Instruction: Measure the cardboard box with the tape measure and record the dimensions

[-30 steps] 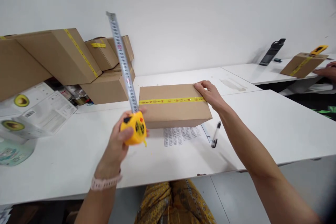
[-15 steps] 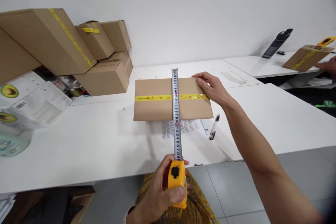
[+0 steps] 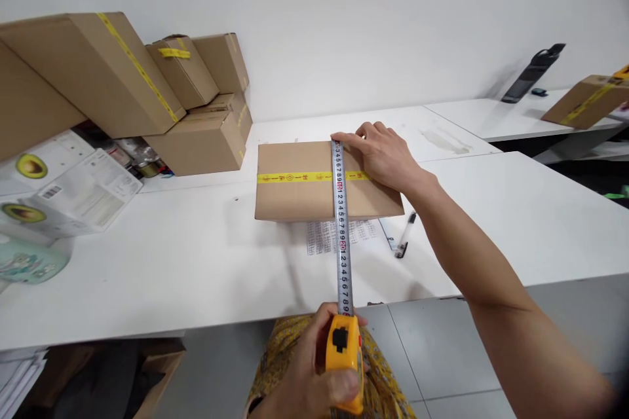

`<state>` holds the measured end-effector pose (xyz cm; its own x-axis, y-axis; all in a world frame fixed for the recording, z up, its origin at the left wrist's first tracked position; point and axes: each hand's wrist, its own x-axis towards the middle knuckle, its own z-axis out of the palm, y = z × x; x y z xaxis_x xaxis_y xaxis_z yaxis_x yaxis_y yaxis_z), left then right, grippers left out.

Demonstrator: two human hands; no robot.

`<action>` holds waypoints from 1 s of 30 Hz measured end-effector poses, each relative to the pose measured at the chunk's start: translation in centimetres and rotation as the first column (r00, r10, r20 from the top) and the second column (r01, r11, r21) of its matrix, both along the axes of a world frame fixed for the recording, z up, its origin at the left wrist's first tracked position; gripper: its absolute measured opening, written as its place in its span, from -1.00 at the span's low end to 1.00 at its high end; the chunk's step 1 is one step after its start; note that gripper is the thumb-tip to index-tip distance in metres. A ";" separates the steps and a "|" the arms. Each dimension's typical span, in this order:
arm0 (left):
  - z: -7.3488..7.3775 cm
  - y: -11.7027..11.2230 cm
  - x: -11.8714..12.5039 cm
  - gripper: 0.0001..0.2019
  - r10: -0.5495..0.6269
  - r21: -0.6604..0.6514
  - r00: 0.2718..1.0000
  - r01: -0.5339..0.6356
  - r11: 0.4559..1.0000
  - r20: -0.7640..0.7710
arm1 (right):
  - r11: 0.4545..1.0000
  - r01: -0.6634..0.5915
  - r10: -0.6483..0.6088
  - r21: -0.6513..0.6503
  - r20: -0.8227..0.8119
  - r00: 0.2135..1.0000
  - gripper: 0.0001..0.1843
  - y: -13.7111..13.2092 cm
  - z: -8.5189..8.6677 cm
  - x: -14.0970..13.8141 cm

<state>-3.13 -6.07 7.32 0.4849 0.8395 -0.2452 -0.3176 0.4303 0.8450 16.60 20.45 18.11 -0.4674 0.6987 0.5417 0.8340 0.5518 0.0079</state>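
One yellow tape measure (image 3: 343, 353) is clasped in the left hand (image 3: 307, 373), its steel blade (image 3: 342, 229) spanning the cardboard box (image 3: 295, 200) on the white table (image 3: 171, 275); the right hand (image 3: 386, 154) touches the far tip, whether pinching I cannot tell.

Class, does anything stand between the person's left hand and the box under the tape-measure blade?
Only the tape measure, held in the left hand: its blade spans the gap and crosses the box. The printed sheet lies flat below, blocking nothing.
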 end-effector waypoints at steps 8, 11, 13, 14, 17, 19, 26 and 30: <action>-1.2 -0.5 0.3 -0.28 -0.017 -0.021 1.000 0.017 1.000 0.013 | 1.000 0.025 -0.025 0.012 0.004 1.000 -0.47 -0.2 -0.2 0.0; -1.5 -0.5 0.5 -0.31 -0.001 0.015 1.000 0.002 1.000 -0.019 | 0.999 0.026 -0.026 0.019 -0.007 1.000 -0.46 -0.3 -0.3 -0.1; -1.8 -0.6 0.7 -0.33 0.013 0.029 0.999 -0.012 1.000 -0.034 | 0.999 0.019 -0.018 0.031 -0.017 1.000 -0.46 -0.3 -0.5 -0.1; -1.9 -0.8 0.7 -0.33 0.016 0.026 0.999 -0.016 1.000 -0.029 | 0.999 0.017 -0.016 0.035 -0.021 1.000 -0.46 -0.3 -0.5 -0.1; -2.4 -1.3 0.1 -0.28 0.012 0.011 0.999 -0.012 1.000 0.035 | 0.999 0.042 -0.041 0.027 -0.039 0.998 -0.46 -0.5 -0.8 0.0; -2.7 -1.4 -1.0 -0.22 0.048 0.073 0.998 -0.051 0.996 0.038 | 0.997 0.077 -0.076 0.011 -0.065 0.995 -0.45 -0.8 -1.0 0.0; -2.0 3.8 -4.4 -0.34 0.257 0.567 0.809 0.111 0.816 -0.529 | 0.992 0.124 -0.125 -0.015 -0.160 0.979 -0.53 -2.4 -1.4 0.0; -2.5 8.0 -4.5 -0.41 0.206 0.552 0.729 0.270 0.789 -0.653 | 0.990 0.138 -0.140 -0.028 -0.167 0.976 -0.55 -3.2 -1.6 0.0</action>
<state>-7.66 1.96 4.78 0.4264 0.9043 0.0193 0.4160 -0.2150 0.8836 16.60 17.29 16.52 -0.2680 0.7595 0.5927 0.8912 0.4292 -0.1470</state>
